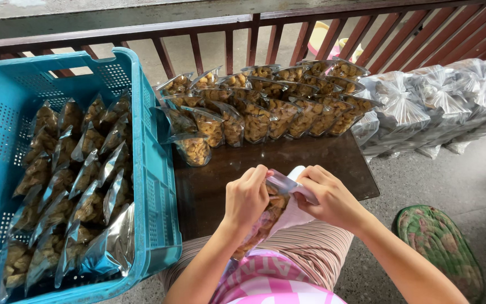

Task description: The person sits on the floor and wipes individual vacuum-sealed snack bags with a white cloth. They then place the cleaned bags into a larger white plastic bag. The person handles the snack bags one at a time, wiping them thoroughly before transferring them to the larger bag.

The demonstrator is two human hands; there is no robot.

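Note:
Both my hands hold one clear snack pouch filled with brown fried pieces, above my lap at the near edge of a dark low table. My left hand grips the pouch's left side near its top. My right hand pinches the top right edge, where a white strip shows. Rows of similar filled pouches stand on the far half of the table. A blue plastic crate at my left holds several more pouches lying in rows.
A dark red wooden railing runs behind the table. Tied clear plastic bags are piled at the right. A green patterned cushion lies on the concrete floor by my right arm. My striped and pink clothing fills the bottom middle.

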